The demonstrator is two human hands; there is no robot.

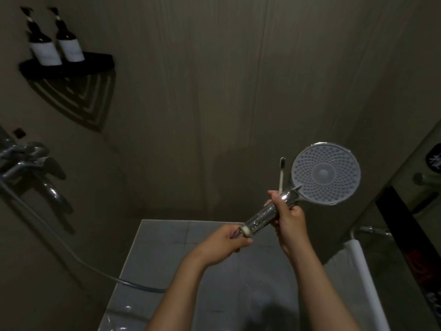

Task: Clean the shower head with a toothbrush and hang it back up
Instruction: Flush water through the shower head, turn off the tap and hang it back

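Note:
A round shower head (pixel 325 173) with a pale dotted face points toward me at the right, on a chrome handle (pixel 265 215). My right hand (pixel 290 217) grips the upper handle and also holds a white toothbrush (pixel 281 174), which stands upright to the left of the face, dark bristles at the top. My left hand (pixel 226 241) grips the handle's lower end where the hose joins. The grey hose (pixel 71 253) runs left to the tap.
A chrome mixer tap (pixel 31 168) juts from the left wall. Above it a black corner shelf (pixel 69 65) carries two dark bottles (pixel 57 41). Grey floor tiles (pixel 181 271) lie below. A white towel on a rail (pixel 362 263) hangs at the right.

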